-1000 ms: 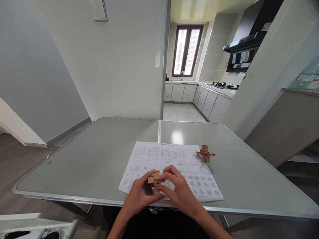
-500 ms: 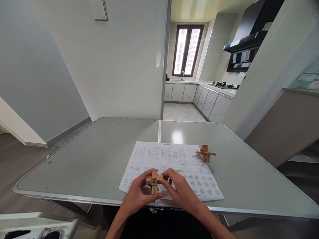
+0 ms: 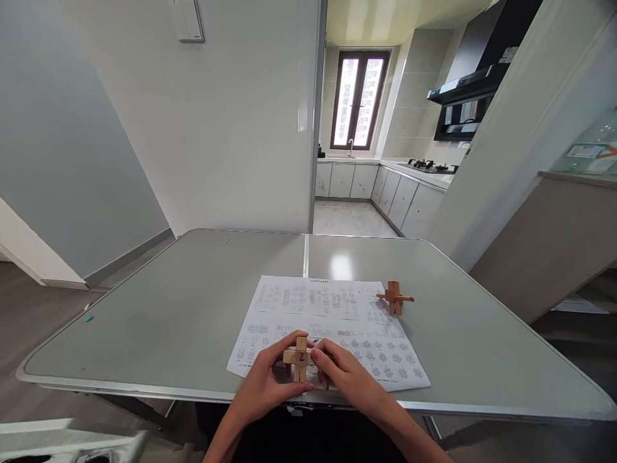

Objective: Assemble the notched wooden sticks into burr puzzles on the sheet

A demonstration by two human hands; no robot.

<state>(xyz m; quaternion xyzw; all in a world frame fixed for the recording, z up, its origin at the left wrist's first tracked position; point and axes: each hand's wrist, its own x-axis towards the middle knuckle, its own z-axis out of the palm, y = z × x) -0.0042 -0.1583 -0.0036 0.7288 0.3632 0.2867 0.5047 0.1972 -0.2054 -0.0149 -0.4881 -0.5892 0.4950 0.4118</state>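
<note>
Between my two hands is a light wooden burr puzzle [image 3: 301, 359] of crossed blocks, with a dark mark like a 2 or Z on its front. My left hand [image 3: 264, 373] is closed on its upper and lower ends, fingers above and thumb below. From the other side, my right hand [image 3: 340, 368] pinches the right-hand block with thumb and fingers. Under the hands lies a printed instruction sheet [image 3: 318, 308] with rows of small diagrams. A second, redder wooden puzzle [image 3: 394, 298] stands on the sheet's right edge, out of my hands.
The grey folding table [image 3: 159, 308] has a metal rim and a centre seam. A small teal scrap [image 3: 89, 319] lies near its left edge. At the lower left is part of a white chair [image 3: 72, 440]. Beyond a doorway lies a kitchen with cabinets [image 3: 342, 180].
The puzzle in my hands has turned slightly, so its left block shows longer. My right fingers have curled closer around the right block. The whole view has shifted a little.
</note>
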